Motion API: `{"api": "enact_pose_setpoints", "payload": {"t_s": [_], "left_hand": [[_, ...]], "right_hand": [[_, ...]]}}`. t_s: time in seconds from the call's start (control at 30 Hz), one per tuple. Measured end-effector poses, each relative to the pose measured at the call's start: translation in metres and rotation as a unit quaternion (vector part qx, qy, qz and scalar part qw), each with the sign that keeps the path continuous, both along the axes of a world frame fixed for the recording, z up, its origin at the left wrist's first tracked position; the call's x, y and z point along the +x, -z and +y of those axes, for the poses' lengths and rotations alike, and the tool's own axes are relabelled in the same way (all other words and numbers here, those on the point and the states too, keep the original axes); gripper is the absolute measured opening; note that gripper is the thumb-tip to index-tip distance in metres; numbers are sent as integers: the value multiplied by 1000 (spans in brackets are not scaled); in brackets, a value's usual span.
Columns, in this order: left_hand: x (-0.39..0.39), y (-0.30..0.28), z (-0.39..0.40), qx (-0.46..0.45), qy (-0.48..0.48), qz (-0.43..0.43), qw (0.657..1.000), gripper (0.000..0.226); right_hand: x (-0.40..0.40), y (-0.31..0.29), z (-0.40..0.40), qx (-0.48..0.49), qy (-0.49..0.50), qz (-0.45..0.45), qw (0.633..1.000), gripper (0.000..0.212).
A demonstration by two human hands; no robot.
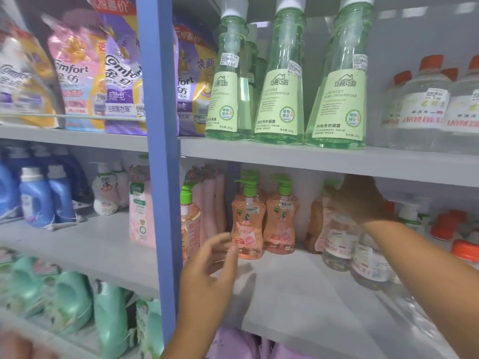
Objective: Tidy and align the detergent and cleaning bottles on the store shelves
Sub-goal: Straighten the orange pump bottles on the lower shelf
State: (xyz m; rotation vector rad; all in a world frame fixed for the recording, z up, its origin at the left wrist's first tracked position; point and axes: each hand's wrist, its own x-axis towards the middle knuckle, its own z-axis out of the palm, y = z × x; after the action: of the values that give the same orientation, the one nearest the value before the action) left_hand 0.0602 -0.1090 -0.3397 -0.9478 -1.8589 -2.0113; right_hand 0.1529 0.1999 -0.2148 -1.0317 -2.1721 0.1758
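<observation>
Pink pump bottles (248,224) stand mid-frame on the middle shelf (298,286); two are plainly in the front row, a third (315,224) half-hidden behind the right hand (360,200); that hand reaches deep at centre right, fingers curled about a bottle top, though blur leaves the grip uncertain; the left hand (210,270) hovers spread, just short of the nearest pink bottle; the step looks like straightening this row; next, nudge bottles flush, labels forward; three green bottles (282,81) stand above.
</observation>
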Motion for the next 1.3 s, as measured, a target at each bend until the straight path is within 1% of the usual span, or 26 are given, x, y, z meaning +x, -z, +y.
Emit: {"api": "enact_pose_setpoints", "payload": {"t_s": [0.03,0.1,0.13,0.17,0.2,0.23,0.3,0.33,0.4,0.47,0.53,0.6,0.67,0.7,0.77,0.83,0.93,0.97,1.03,1.07,1.1,1.13,1.17,1.2,1.23,1.3], "left_hand": [[2,-4,-23,58,-29,11,998,18],[-11,-12,-62,157,-100,20,982,18],[-25,-17,-77,179,-128,6,975,12],[-42,-23,-88,172,-139,-23,975,6],[-60,-28,-94,128,-131,-59,981,4],[-78,-30,-98,53,-104,-90,989,7],[-105,-28,-96,-105,-15,-109,988,18],[-114,-25,-92,-158,36,-105,981,22],[-126,-24,-81,-198,114,-100,969,24],[-134,-25,-72,-210,139,-92,963,25],[-139,-24,-64,-222,126,-57,965,32],[-141,-19,-63,-232,87,-12,969,33],[-141,-14,-72,-213,52,-20,975,28],[-142,-11,-80,-183,37,-45,981,32],[-142,-8,-99,-142,-20,-69,987,28],[-139,-5,-124,-122,-91,-52,987,25],[-116,-5,-169,-90,-166,-30,982,25],[-98,-6,-184,-86,-167,-31,982,27],[-61,-9,-200,-71,-143,-16,987,53],[-49,-12,-195,-48,-112,-11,992,61],[-39,-8,-182,-40,-81,4,996,61],[-33,-3,-166,-40,-54,19,998,54],[-24,1,-147,-32,-35,11,999,54],[-8,1,-127,-27,-30,10,999,53],[8,2,-110,-40,-23,41,998,52],[33,0,-80,-70,-13,92,993,69]], "right_hand": [[-2,-2,5,-42,-41,-14,998,46],[-9,-3,9,-70,-86,-47,993,45],[-12,-3,10,-71,-92,-52,992,46],[-15,-3,10,-72,-93,-51,992,47],[-18,-2,11,-70,-91,-47,992,48],[-20,-2,11,-65,-89,-47,993,47],[-22,-3,13,-59,-86,-50,993,39],[-23,-4,13,-61,-85,-44,994,31],[-24,-6,11,-62,-83,-15,995,17],[-27,-4,7,-43,-89,12,995,19],[-32,0,-1,-19,-92,30,995,25],[-37,5,-9,-8,-98,61,993,23],[-38,10,-16,-20,-100,100,990,12],[-38,11,-19,-29,-98,115,988,12],[-36,15,-25,-45,-95,133,986,20],[-33,19,-32,-63,-99,136,984,24],[-28,23,-42,-92,-101,135,981,24],[-27,25,-44,-96,-105,143,980,23],[-24,27,-46,-103,-125,163,973,23],[-24,27,-47,-110,-140,167,970,22],[-24,27,-47,-120,-155,165,967,22],[-23,28,-46,-130,-172,163,963,21],[-24,28,-45,-139,-188,165,958,21],[-25,29,-44,-146,-201,172,953,21],[-25,29,-44,-155,-211,181,948,23],[-22,32,-51,-198,-243,213,925,34]]}}
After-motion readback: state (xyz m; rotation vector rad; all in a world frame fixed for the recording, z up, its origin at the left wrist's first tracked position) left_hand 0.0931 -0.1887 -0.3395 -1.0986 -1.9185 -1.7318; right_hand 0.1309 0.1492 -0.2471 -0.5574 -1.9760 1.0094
